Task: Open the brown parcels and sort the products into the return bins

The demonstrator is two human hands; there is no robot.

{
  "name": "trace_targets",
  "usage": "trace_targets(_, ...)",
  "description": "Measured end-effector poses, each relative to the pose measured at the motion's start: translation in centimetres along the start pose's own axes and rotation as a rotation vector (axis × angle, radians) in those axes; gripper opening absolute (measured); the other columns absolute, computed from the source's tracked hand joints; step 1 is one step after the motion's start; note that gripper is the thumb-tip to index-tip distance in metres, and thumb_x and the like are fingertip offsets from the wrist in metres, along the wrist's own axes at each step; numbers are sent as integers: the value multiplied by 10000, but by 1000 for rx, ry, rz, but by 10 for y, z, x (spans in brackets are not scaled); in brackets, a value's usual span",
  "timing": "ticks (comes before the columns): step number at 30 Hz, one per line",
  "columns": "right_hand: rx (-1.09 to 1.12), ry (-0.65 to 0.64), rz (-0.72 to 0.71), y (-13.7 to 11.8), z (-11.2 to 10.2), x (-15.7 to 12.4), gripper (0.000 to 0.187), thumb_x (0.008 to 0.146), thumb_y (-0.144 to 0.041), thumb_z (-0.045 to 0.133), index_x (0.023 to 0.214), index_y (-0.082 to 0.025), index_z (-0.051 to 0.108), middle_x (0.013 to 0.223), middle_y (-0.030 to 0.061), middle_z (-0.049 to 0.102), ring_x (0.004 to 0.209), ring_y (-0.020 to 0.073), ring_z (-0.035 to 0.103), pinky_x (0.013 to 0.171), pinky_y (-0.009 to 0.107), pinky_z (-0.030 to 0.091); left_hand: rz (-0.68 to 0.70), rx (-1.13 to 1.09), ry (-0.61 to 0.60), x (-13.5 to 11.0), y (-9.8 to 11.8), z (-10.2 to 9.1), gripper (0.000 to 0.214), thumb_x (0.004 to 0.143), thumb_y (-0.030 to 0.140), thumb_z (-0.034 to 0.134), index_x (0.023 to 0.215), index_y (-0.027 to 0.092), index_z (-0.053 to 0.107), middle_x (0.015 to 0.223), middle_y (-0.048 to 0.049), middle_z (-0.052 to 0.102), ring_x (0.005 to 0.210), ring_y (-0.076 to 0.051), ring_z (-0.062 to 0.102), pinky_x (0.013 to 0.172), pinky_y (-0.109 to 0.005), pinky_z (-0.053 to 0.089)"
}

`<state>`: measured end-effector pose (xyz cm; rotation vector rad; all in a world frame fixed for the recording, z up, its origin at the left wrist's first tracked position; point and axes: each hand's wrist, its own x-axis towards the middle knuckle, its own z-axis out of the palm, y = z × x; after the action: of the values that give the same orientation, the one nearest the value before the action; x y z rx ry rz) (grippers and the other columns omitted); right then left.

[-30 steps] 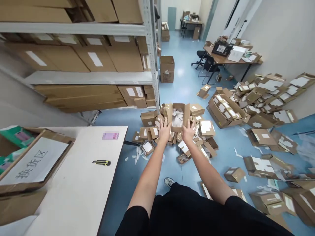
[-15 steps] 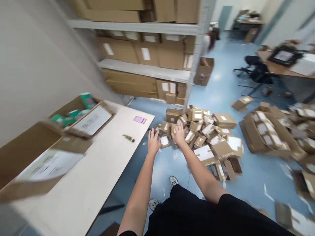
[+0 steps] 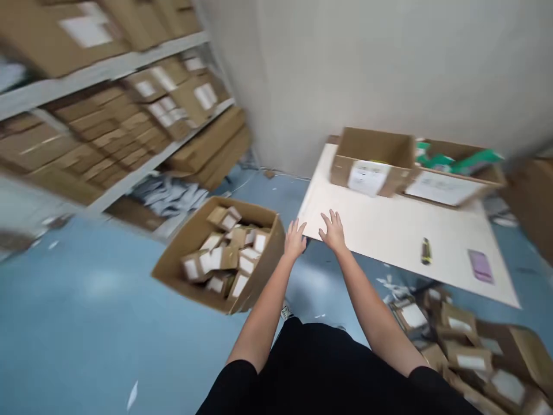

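My left hand (image 3: 295,239) is stretched out with fingers apart, holding nothing. It is between a large cardboard box (image 3: 268,276) full of small labelled cartons (image 3: 222,257) and the corner of a white table (image 3: 367,222). My right hand (image 3: 332,230), fingers spread and empty, appears over the table's near edge; whether it touches is unclear. On the tabletop lie a yellow-black box cutter (image 3: 425,252) and a purple rectangular item (image 3: 480,266). Farther back stand an open cardboard box (image 3: 375,150) and another open box (image 3: 453,187) holding green-and-white packages (image 3: 475,161).
Shelving (image 3: 125,66) loaded with cardboard boxes runs along the left, with crumpled grey material (image 3: 173,196) on its lowest level. Small cartons (image 3: 470,362) lie piled on the floor at lower right. A pale wall (image 3: 371,69) rises behind the table.
My view has swung left, from the carton pile to the table and the big filled box. The table now appears on the right. Both hands remain outstretched and empty.
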<state>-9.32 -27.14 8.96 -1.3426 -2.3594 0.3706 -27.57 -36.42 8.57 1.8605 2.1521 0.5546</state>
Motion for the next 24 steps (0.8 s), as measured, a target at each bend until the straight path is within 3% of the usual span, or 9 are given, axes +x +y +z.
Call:
trace_targets(5, 62, -199, -342, -183, 111, 60, 783, 901, -268, 665, 1643, -215, 421, 1768, 141, 221, 1616, 429, 161, 1273, 616, 244, -318, 20, 115, -68, -175, -72, 703, 923, 198, 607, 1608, 242, 461, 1764, -103, 280, 1632, -337, 226, 1323, -566, 261)
trace_targets(8, 78, -292, -454, -261, 160, 77, 750, 905, -243, 637, 1629, -226, 444, 1771, 123, 223, 1624, 410, 153, 1269, 597, 264, -490, 41, 170, -109, -252, -102, 703, 910, 184, 628, 1594, 226, 473, 1748, -116, 311, 1628, -342, 238, 1315, -551, 287)
trace_targets(10, 86, -328, -487, -295, 186, 88, 727, 907, -232, 622, 1617, -213, 462, 1766, 126, 238, 1624, 405, 161, 1262, 580, 291, -594, 53, 195, -130, -290, -114, 701, 902, 187, 658, 1581, 217, 485, 1743, -129, 316, 1622, -350, 249, 1307, -534, 307)
trace_targets(13, 80, -381, -521, -323, 220, 108, 730, 900, -216, 623, 1614, -198, 467, 1761, 132, 252, 1617, 410, 189, 1257, 569, 310, -707, 33, 198, -141, -334, -117, 710, 909, 226, 692, 1585, 221, 478, 1748, -136, 307, 1620, -359, 255, 1301, -520, 319)
trace_targets(16, 44, -471, -535, -329, 259, 137, 759, 881, -210, 653, 1616, -195, 466, 1762, 141, 252, 1606, 426, 216, 1244, 570, 332, -793, -17, 158, -129, -369, -101, 760, 902, 258, 715, 1610, 246, 438, 1751, -136, 307, 1616, -373, 265, 1274, -540, 358)
trace_targets(19, -2, -571, -555, -322, 309, 169, 811, 854, -217, 700, 1627, -206, 451, 1763, 153, 248, 1596, 437, 240, 1221, 574, 361, -851, -70, 91, -98, -399, -70, 830, 875, 242, 739, 1631, 246, 397, 1740, -152, 327, 1612, -377, 279, 1262, -541, 371)
trace_targets(24, -94, -820, -642, -308, 417, 210, 946, 781, -169, 765, 1651, -275, 409, 1768, 104, 262, 1608, 412, 226, 1208, 555, 382, -941, -240, -41, -39, -451, 0, 1059, 786, 214, 821, 1672, 68, 260, 1707, -265, 338, 1589, -378, 331, 1277, -426, 343)
